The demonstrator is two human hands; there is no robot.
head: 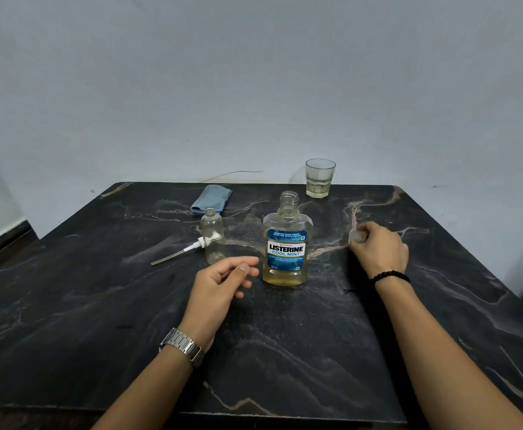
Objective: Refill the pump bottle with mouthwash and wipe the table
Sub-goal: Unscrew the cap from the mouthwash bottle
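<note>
My right hand (378, 246) rests on the dark marbled surface (98, 305) to the right of the Listerine Cool Mint mouthwash bottle (286, 243), its fingers curled round a small pale cap (357, 235) that peeks out at the thumb side. A black bead bracelet (389, 277) sits on that wrist.

My left hand (223, 285) hovers low in front and just to the left of the mouthwash bottle, palm turned inward, fingers loosely spread and holding nothing; the fingertips come near the bottle's lower left edge but are not touching it. A steel watch (182, 346) is on that wrist.

The mouthwash bottle stands upright near the middle of the surface, its neck open with no cap on, and yellowish liquid fills only about its bottom part. To its left stands the small clear pump bottle (213, 235), also upright and open at the neck, and it looks close to empty. Its white pump head with the long dip tube (179, 252) lies flat on the surface beside it, the head against the bottle's left side and the tube pointing away to the left and toward me.

Behind the pump bottle, near the far edge, lies a folded blue cloth (212, 198). Further right along that far edge stands a clear drinking glass (319, 178) with a little pale liquid at the bottom, well apart from both hands. A light wall (254, 72) rises behind the surface.
</note>
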